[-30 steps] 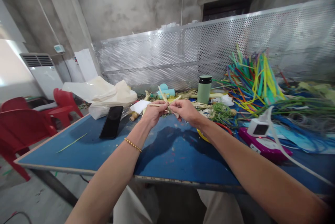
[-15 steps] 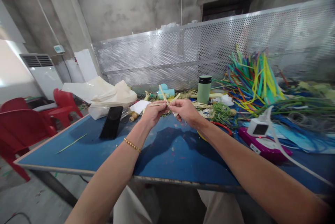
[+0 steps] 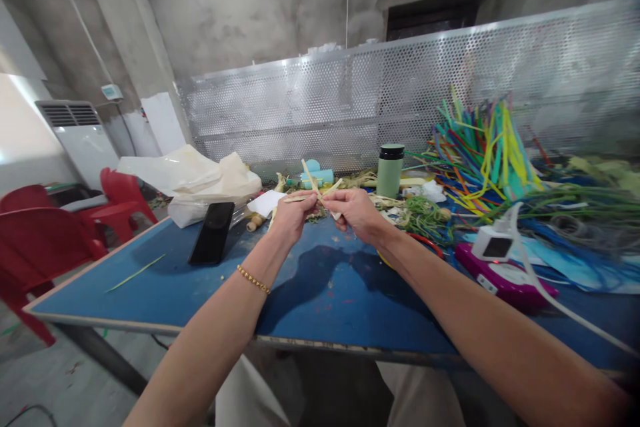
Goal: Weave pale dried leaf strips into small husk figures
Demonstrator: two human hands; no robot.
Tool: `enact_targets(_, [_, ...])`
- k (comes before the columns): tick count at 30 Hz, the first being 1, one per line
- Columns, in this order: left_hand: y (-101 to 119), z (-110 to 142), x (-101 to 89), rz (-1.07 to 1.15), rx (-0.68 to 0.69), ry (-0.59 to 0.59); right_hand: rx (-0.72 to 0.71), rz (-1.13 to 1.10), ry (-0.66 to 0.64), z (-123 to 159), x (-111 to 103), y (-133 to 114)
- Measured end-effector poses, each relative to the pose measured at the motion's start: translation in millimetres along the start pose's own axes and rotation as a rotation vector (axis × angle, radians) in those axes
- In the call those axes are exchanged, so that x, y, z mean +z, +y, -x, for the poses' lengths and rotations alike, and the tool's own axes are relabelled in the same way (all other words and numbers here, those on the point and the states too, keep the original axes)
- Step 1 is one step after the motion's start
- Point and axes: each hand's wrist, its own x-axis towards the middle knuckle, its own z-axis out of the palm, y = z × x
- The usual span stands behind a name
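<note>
My left hand [image 3: 289,215] and my right hand [image 3: 354,209] are held together above the blue table [image 3: 320,287], both pinched on thin pale straw strips [image 3: 311,182] that cross between the fingertips. One strip sticks up and back from the pinch, another points left. A gold bead bracelet sits on my left wrist. A pile of similar dry straw [image 3: 395,204] lies just behind my hands.
A black phone [image 3: 212,232] lies at the left, by a crumpled cream plastic bag [image 3: 200,180]. A green flask [image 3: 391,170] stands behind. Coloured strips [image 3: 480,147] pile at the right, near a purple device with a white charger [image 3: 500,254]. Red chairs [image 3: 45,234] stand at left.
My hands have stayed together, working the strips with small finger movements; the upright strip has tilted slightly. The view has shifted a little to the right.
</note>
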Motion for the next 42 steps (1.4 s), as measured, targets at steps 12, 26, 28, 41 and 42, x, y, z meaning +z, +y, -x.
enact_targets(12, [0.9, 0.1, 0.8, -0.035, 0.034, 0.051, -0.019, 0.069, -0.061, -0.5, -2.5, -2.5])
enact_targets(26, [1.7, 8.2, 13.8, 0.06, -0.068, -0.111, -0.05, -0.051, 0.201, -12.4, -9.9, 5.4])
enact_targets(28, [2.4, 8.1, 14.1, 0.092, -0.086, -0.12, -0.054, -0.052, 0.198, -11.0, -8.7, 4.5])
enact_targets(41, [0.9, 6.1, 12.8, 0.111, -0.015, -0.171, -0.094, -0.098, 0.187, -11.1, -4.4, 5.9])
enact_targets(42, [0.7, 5.9, 12.8, 0.113, -0.01, -0.168, -0.093, -0.101, 0.189, -11.4, -4.4, 6.1])
